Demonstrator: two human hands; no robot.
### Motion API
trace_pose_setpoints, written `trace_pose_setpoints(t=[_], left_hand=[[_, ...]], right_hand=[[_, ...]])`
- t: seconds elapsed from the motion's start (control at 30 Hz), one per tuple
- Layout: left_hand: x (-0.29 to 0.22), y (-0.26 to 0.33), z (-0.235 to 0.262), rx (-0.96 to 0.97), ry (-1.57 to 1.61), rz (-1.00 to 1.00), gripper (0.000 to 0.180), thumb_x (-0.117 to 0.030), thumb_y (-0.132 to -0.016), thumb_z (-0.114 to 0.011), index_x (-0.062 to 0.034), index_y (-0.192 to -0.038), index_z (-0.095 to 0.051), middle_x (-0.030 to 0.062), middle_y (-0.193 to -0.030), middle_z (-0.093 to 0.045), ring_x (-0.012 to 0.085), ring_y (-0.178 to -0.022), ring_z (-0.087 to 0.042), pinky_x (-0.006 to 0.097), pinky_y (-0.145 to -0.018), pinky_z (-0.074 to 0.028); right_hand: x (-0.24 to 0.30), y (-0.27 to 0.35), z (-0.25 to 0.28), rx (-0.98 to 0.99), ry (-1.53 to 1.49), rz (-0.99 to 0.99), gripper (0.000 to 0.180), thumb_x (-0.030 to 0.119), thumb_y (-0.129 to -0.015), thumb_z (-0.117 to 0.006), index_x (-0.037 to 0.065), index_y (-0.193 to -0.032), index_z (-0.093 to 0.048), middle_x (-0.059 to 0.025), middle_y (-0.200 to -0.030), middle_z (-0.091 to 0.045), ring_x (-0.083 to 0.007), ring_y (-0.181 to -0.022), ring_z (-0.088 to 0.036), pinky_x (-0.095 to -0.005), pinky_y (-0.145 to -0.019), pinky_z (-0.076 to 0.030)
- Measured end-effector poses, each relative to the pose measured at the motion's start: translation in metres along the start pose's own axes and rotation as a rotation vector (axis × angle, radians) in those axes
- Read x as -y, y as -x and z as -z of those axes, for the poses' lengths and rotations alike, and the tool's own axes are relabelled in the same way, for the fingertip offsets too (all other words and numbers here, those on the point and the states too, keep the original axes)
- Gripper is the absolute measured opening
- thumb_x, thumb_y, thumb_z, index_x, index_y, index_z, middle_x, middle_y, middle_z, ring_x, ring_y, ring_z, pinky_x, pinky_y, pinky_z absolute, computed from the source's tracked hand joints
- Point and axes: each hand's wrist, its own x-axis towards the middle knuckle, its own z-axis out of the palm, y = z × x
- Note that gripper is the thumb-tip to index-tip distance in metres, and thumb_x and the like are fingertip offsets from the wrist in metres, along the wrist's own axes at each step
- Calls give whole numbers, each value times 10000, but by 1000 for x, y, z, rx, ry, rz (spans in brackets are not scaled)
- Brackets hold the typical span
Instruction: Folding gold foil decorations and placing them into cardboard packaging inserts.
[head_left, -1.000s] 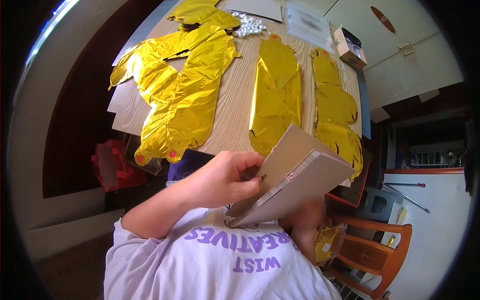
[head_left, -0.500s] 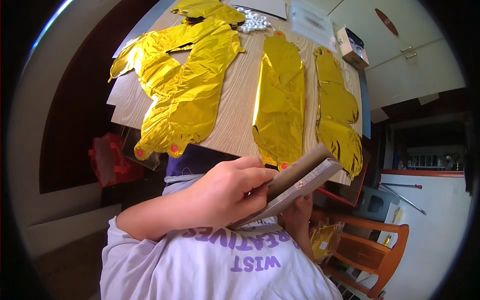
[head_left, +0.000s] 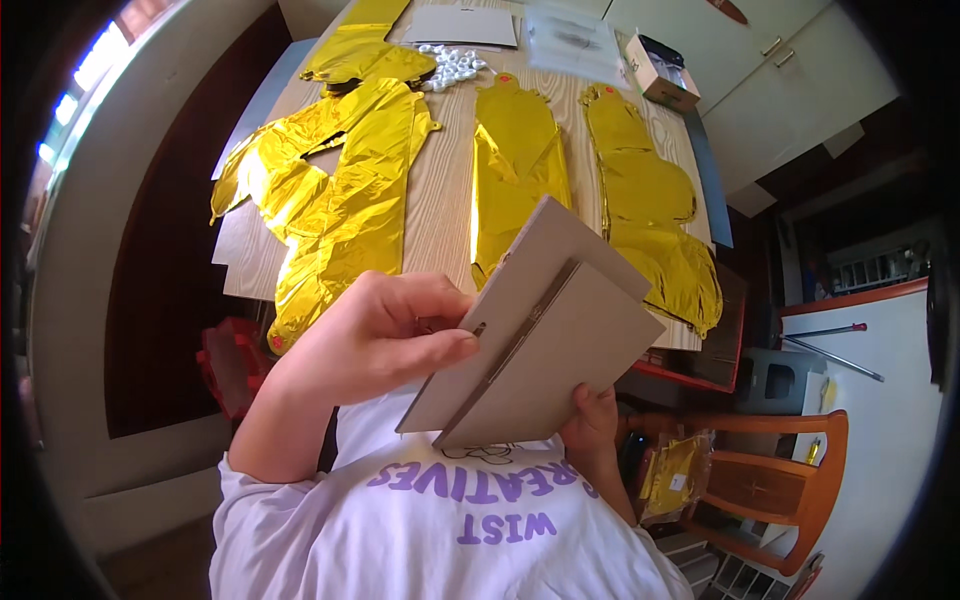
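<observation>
My left hand (head_left: 375, 345) pinches the left edge of a grey cardboard sheet (head_left: 565, 238) between thumb and fingers. In front of that sheet, closer to my body, a second grey cardboard piece (head_left: 575, 345) overlaps it at a slant. The lower right part of this nearer piece is gripped by my right hand (head_left: 594, 428), whose thumb shows on its face while the other fingers are mostly hidden. Both pieces are raised above the near table edge, before my shirt. Beyond them, flat gold foil balloons lie on the table: a large one (head_left: 350, 200) at left, a middle one (head_left: 515, 150) and a right one (head_left: 645, 185).
More gold foil (head_left: 370, 55) lies at the table's far left, beside white small pieces (head_left: 455, 68). Farther back are a pale sheet (head_left: 465, 27), a clear plastic bag (head_left: 570, 45) and an open box (head_left: 662, 75). A wooden chair (head_left: 815, 500) stands at right.
The cardboard has tilted up, showing its broad grey faces, and its two pieces now stand offset. My left hand has shifted left along the edge. The view has turned slightly.
</observation>
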Motion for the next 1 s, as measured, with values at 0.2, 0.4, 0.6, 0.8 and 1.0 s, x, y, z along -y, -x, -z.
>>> trace_pose_setpoints(t=[0.2,0.4,0.6,0.8,1.0], left_hand=[[31,10,16,47,589,102,267,-63,-878,-643,59,-1115,-628,97,-1025,-670,126,-890,-641,258,-802,-524],[42,10,18,5,650,76,239,-20,-871,-629,57,-1097,-631,118,-988,-684,158,-851,-671,281,-786,-547],[60,19,17,26,961,98,200,11,-848,-627,24,-1046,-649,127,-963,-691,187,-843,-685,309,-767,-559],[92,55,6,-174,1104,305,153,6,-830,-637,4,-982,-653,102,-888,-687,183,-777,-677,315,-730,-565],[232,169,86,-737,-118,658,173,18,-786,-608,47,-951,-651,142,-1003,-634,181,-792,-633,301,-712,-528]], right_hand=[[-2,0,10,58,73,-35,517,189,-842,-689,29,-1286,-478,-94,-1244,-573,-242,-1145,-556,-391,-979,-434],[-1,-4,0,68,75,-35,509,198,-834,-698,32,-1271,-499,-95,-1229,-586,-239,-1132,-567,-389,-977,-435],[0,-7,-7,100,96,-20,518,206,-822,-715,36,-1265,-506,-89,-1209,-597,-235,-1119,-575,-386,-971,-441],[-7,-11,-14,93,80,-19,529,197,-805,-734,34,-1256,-509,-90,-1192,-605,-232,-1092,-591,-377,-946,-461],[9,-18,-9,119,81,5,516,189,-810,-728,32,-1251,-512,-90,-1184,-608,-230,-1078,-597,-374,-933,-470]])
